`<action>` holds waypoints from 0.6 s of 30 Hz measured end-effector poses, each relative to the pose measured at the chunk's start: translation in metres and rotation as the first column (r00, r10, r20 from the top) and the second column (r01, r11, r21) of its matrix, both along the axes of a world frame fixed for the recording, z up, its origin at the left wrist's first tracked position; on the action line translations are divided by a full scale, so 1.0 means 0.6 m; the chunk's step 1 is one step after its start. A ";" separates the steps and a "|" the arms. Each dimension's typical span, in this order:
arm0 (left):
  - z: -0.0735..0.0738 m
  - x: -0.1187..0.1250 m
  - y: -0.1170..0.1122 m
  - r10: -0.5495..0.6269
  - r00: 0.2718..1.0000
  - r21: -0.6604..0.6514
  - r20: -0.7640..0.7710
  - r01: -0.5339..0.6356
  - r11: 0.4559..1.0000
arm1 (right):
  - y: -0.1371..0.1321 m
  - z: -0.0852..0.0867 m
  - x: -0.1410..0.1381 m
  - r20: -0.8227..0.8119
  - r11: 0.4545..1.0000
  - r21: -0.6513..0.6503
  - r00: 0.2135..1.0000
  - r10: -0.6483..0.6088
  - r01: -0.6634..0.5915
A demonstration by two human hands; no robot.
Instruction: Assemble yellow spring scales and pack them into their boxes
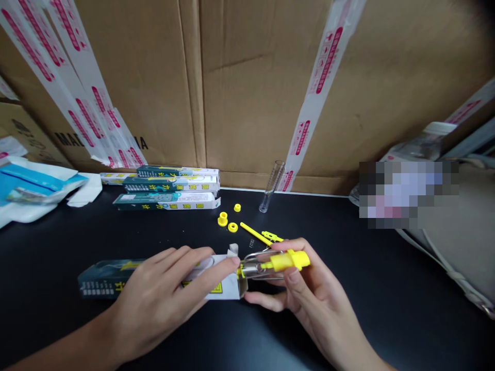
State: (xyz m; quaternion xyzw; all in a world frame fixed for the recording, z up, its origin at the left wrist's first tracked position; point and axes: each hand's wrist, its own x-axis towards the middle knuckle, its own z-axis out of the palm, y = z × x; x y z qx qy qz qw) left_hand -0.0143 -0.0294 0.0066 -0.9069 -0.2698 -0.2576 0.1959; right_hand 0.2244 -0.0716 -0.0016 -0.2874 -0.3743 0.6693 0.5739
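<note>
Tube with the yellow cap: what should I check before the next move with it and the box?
1. Left hand pressing flat on the box: ok.
2. Flap open at the tube's end: ok.
3. Right hand gripping the tube by its yellow cap: ok.
4. Tube lined up with the box's open end: ok.
5. Yellow rings lying apart from both hands: ok.
6. What else is inside the box: cannot tell.
</note>
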 end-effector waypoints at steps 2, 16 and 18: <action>0.004 0.001 -0.001 -0.003 1.000 0.008 0.001 0.003 1.000 | 0.002 0.000 0.000 0.022 1.000 -0.008 0.999 -0.029 0.029; -0.012 -0.004 0.001 0.044 0.999 -0.024 0.016 -0.044 0.999 | 0.009 0.003 -0.002 0.151 0.993 0.072 0.983 -0.105 0.095; -0.014 -0.005 0.002 0.053 0.999 -0.036 0.009 -0.053 0.998 | 0.012 0.006 -0.001 0.185 0.992 0.092 0.977 -0.107 0.091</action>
